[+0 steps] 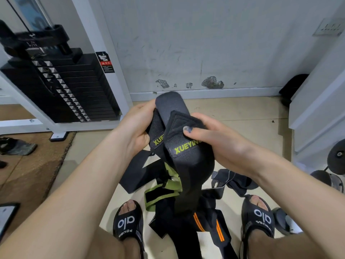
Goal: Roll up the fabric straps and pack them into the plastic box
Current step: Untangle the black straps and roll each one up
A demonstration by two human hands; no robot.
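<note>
Two black straps (pixel 179 146), both printed with yellow-green lettering, are held up together over the floor (pixel 233 116), their tails hanging into a tangle of other straps (pixel 186 202) between the person's sandals. The left hand (pixel 138 126) curls round the left strap's padded end from the side; the right hand (pixel 211 139) grips the right strap, thumb pressed on its upper edge. Rolling has barely begun, I judge, and the two straps overlap, so the first job is probably to part them and set one down. A good roll would start at the stiff padded end, kept tight with edges flush, the tail fed through the fingers under light tension, and the fastening patch, if there is one, pressed down last. No plastic box is in view, so I cannot tell where the roll must go.
</note>
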